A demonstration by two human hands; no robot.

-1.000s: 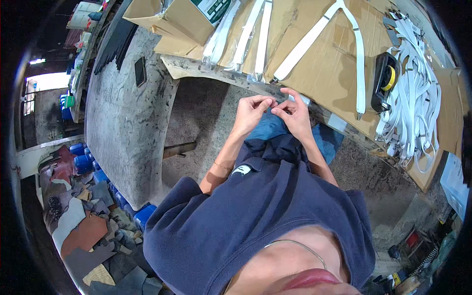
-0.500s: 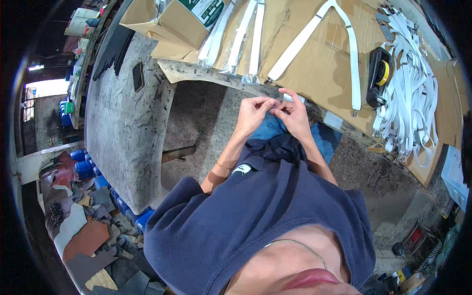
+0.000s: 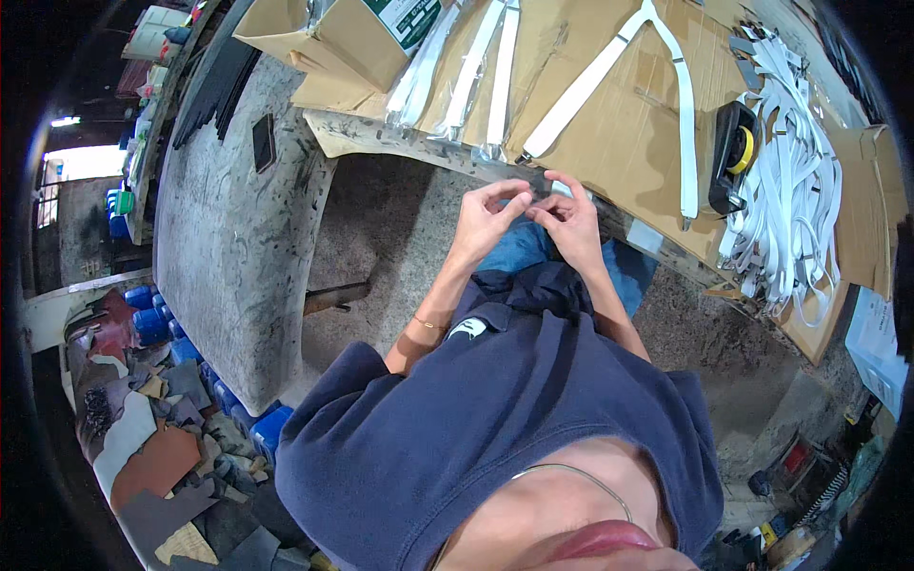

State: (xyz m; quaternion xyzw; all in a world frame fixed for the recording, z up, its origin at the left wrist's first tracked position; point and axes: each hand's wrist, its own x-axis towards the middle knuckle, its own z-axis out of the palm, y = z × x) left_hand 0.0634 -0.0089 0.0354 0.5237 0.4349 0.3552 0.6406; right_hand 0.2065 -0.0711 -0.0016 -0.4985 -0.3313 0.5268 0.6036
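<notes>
My left hand (image 3: 486, 221) and my right hand (image 3: 571, 226) are raised just in front of the work table's edge, fingertips close together. Thumb and forefinger of each hand are pinched. A faint clear film seems to show between them, too thin to make out. Beyond the hands, a pair of white suspenders (image 3: 583, 107) lies spread in a Y shape on a flat cardboard sheet (image 3: 633, 147). To its left lie several white suspenders (image 3: 466, 90) in clear plastic sleeves, their ends near the table edge.
A black tape dispenser (image 3: 725, 157) stands right of the spread suspenders, beside a heaped pile of white suspenders (image 3: 790, 190). An open cardboard box (image 3: 347, 57) sits at the far left. A dark phone (image 3: 264, 143) rests on a grey side table (image 3: 228, 247). Leather scraps (image 3: 157, 466) lie lower left.
The fingertips of my hands have drawn slightly apart, and the left fingers have spread a little. The whole view has shifted slightly. The suspenders have stayed in place.
</notes>
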